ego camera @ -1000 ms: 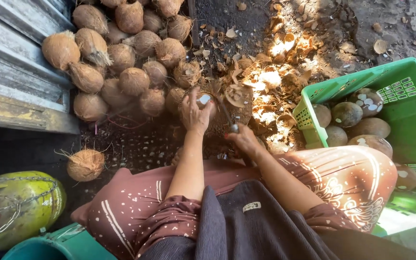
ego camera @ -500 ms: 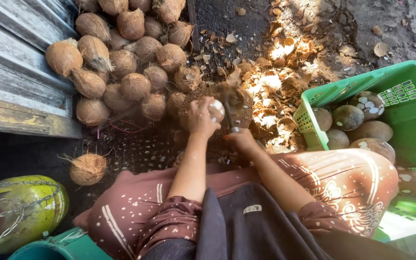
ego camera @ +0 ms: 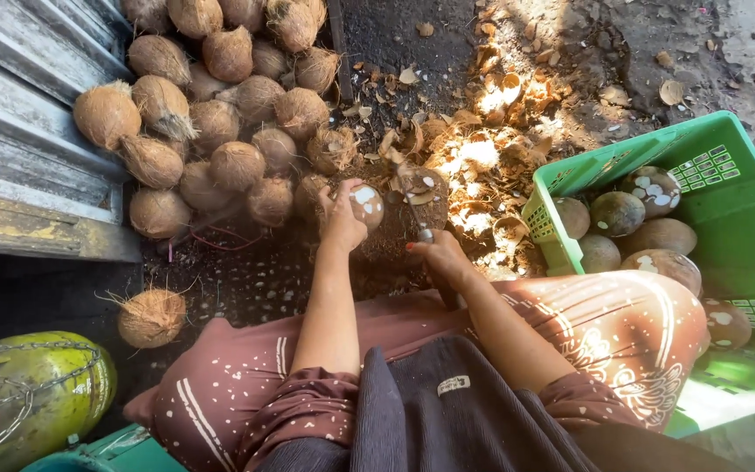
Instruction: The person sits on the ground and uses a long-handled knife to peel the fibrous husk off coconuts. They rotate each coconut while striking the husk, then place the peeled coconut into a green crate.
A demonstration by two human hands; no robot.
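Currently: left hand [ego camera: 341,223] fingers wrapped round coconut [ego camera: 366,206] held above ground before heap [ego camera: 211,114], right hand [ego camera: 439,258] fist closed on blade [ego camera: 424,197] handle; best kept steady, strokes angled away from thumb.

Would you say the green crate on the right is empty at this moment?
No, the green crate holds several dark, shelled coconuts.
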